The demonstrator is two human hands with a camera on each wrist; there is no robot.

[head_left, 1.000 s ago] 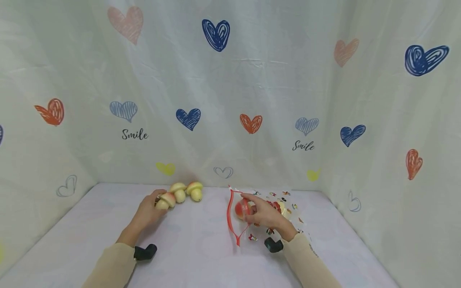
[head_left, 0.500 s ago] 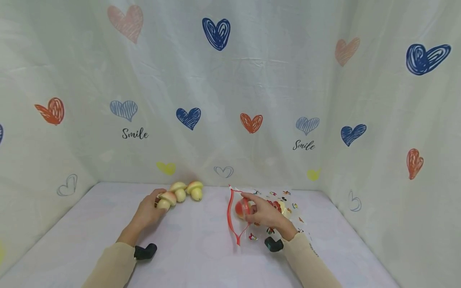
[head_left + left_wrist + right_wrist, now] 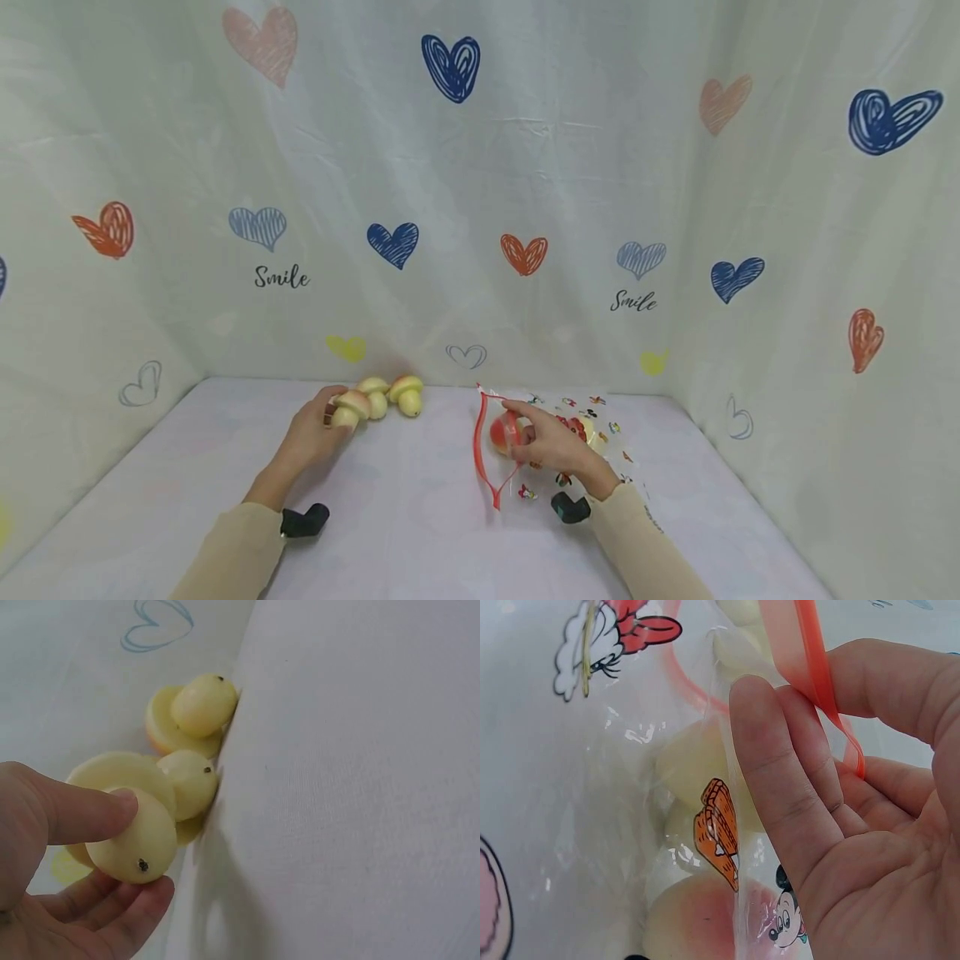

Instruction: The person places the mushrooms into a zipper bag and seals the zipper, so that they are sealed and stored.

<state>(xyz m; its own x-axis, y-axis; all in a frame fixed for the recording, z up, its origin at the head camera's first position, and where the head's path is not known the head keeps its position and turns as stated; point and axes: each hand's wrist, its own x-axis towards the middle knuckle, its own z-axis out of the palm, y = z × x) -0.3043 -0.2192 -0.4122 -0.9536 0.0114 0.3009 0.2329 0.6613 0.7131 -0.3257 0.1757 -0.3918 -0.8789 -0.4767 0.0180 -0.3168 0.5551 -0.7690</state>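
At the left, my left hand (image 3: 311,429) grips a toy mushroom (image 3: 351,406) with a pale stem and a reddish-yellow cap. In the left wrist view, the thumb lies on its stem (image 3: 142,832) and the other fingers are beneath. Two similar mushrooms, one nearer (image 3: 375,397) and one farther right (image 3: 407,396), stand just behind it. On the right, my right hand (image 3: 551,442) pinches the red zip rim (image 3: 814,660) of a clear plastic bag printed with cartoon figures. The bag's mouth gapes toward the left. Inside it are a red-and-cream rounded piece (image 3: 501,435) and other pale pieces (image 3: 694,765).
A white cloth covers the table (image 3: 420,517). Behind it hangs a white curtain (image 3: 465,167) printed with hearts and "Smile". Each wrist wears a black camera, one on the left (image 3: 306,521) and one on the right (image 3: 570,507).
The mushroom in my left hand has risen slightly and turned a little more upright. My right hand and the bag look the same.
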